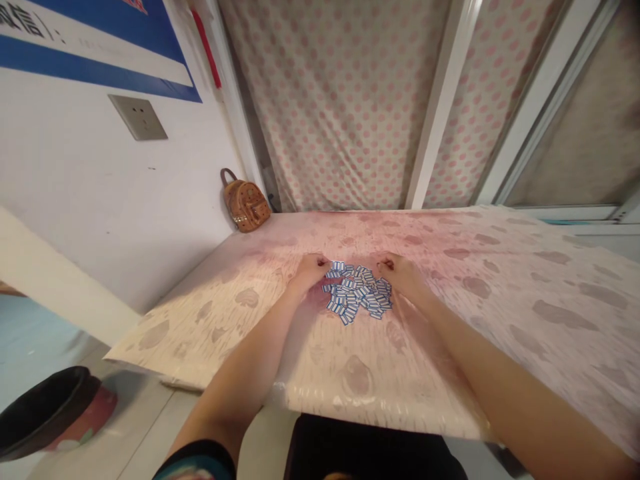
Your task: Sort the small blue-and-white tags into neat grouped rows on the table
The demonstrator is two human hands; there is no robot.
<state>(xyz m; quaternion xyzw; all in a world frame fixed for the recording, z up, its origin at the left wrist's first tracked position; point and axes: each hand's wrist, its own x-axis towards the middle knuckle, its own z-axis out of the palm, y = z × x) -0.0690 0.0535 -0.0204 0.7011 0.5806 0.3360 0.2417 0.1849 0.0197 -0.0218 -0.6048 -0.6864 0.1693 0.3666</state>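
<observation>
A loose pile of small white rectangular cards with blue edges [357, 291] lies on the covered table, overlapping at many angles. At the pile's far left edge is my left hand [311, 270], its fingers closed in a pinch against a small blue-and-white card [338, 265]. Across the pile, my right hand [400, 272] is held just beyond its right edge with thumb and fingertips pressed together. Whatever the right fingertips hold, if anything, is too small to make out. Both forearms reach over the table's near edge.
A patterned plastic cover [355, 373] drapes the table. A small brown backpack [246, 203] stands at the far left corner by the wall. Behind the table hangs a dotted curtain [345, 100]. On the floor at left is a dark-lined bin [55, 410].
</observation>
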